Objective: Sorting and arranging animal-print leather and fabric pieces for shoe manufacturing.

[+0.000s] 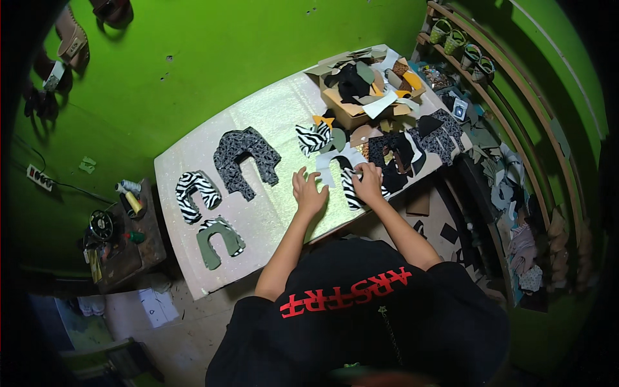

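My right hand (369, 184) is closed on a zebra-striped cut piece (351, 191) near the table's front edge, its fingers bent over the piece. My left hand (311, 192) is open just to the left, fingers apart above the table, beside a pale grey-white cut piece (327, 173). Farther back lies another zebra-striped scrap (313, 137). On the left half of the table are arch-shaped pieces: a dark grey patterned stack (232, 155), a zebra-striped stack (187, 198) and an olive-green piece (209, 250) with zebra stripes showing at its edges.
A cardboard box (345, 111) heaped with scraps stands at the table's far right. Dark patterned scraps (441, 138) lie in front of it. A sewing machine's handwheel (101, 224) is at the left. Wooden racks (496, 93) with sandals line the right wall.
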Motion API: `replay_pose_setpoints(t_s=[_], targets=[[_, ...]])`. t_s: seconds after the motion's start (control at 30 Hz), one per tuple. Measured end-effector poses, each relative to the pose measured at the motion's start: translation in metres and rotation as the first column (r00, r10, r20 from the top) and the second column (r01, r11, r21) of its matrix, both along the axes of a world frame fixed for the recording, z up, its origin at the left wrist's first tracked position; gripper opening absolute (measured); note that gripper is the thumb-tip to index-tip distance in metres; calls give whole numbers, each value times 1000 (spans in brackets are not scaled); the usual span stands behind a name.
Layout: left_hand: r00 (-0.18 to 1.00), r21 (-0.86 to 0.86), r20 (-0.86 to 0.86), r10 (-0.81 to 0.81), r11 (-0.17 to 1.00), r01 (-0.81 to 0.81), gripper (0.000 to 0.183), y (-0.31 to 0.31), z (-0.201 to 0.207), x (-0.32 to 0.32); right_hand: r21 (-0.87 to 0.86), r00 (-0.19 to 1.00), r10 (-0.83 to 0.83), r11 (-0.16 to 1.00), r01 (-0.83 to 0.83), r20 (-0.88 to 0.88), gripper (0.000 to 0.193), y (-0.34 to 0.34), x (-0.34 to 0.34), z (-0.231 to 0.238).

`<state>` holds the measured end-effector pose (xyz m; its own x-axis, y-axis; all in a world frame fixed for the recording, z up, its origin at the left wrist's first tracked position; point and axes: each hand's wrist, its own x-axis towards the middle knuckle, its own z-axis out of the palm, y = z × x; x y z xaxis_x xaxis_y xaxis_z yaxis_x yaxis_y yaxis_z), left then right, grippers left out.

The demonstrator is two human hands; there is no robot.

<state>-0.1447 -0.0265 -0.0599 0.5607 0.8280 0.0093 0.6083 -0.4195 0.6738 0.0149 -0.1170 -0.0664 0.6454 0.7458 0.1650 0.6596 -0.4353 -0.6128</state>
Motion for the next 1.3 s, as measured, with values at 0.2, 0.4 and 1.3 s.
replay_pose_setpoints(t_s=[0.2,0.4,1.3], targets=[[999,158,35,-35,987,29,37,11,3,69,7,994,99,995,-99,-37,24,-12,25,6],[996,451,-84,-3,891,41,20,30,7,112,44,982,186,982,-185,-31,26,-27,31,3],[866,210,479,141,940,-269,36,9,31,-22,294,678,452,892,-343,-579,16,54,-40,32]])
